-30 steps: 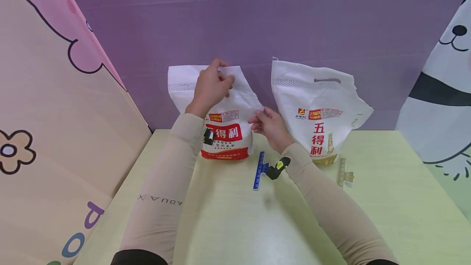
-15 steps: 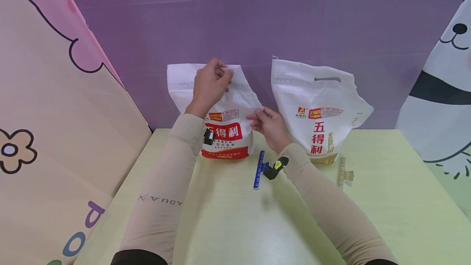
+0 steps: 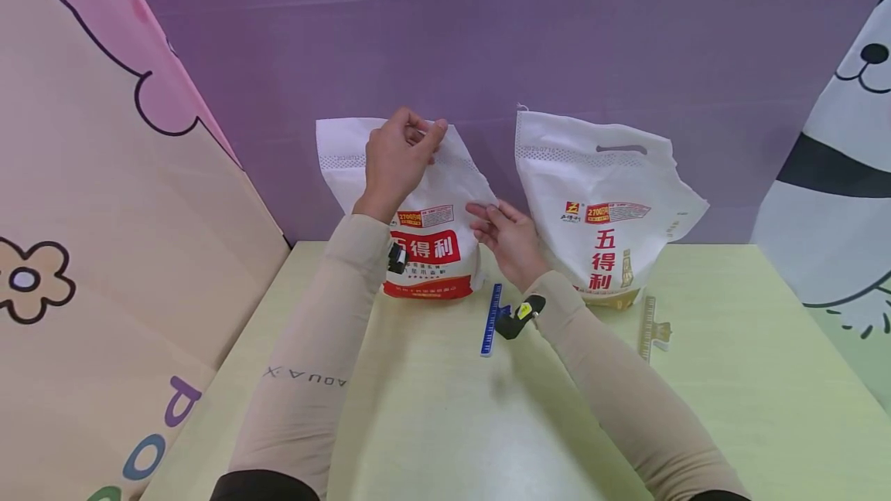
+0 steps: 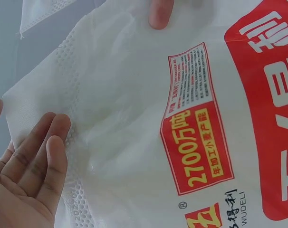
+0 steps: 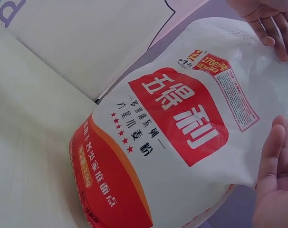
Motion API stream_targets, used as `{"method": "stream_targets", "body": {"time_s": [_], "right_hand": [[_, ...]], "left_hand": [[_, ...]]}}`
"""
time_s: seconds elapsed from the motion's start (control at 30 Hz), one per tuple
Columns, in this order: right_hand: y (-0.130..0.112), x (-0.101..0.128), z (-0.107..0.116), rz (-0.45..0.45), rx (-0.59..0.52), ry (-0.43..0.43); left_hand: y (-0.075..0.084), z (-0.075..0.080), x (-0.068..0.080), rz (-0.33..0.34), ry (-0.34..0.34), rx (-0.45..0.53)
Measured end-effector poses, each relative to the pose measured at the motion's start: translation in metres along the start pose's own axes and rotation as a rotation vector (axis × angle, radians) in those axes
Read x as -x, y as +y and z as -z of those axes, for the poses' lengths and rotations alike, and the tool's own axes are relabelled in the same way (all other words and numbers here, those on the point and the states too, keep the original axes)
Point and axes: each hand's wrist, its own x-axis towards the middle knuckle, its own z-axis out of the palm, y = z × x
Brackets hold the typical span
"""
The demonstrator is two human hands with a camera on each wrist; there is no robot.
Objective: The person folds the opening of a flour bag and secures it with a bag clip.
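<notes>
a person's left hand (image 3: 398, 158) pinches the soft top flap of a red-labelled flour bag (image 3: 431, 253) at the counter's far edge; right hand (image 3: 511, 238), fingers straight, steadies its side; likely heavy, floppy.

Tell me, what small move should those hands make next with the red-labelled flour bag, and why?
Probably fold the top flap down. The left hand pinches the upper edge of the red-labelled flour bag, the right hand steadies its side, and a blue sealing clip lies unused on the table beside it.
</notes>
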Motion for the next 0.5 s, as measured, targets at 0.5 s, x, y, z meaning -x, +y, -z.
{"method": "stream_targets", "body": {"time_s": [0.5], "right_hand": [[0.0016, -0.0013, 0.003, 0.037, -0.131, 0.005]], "left_hand": [[-0.0001, -0.0046, -0.0018, -0.026, 0.097, -0.01]]}}
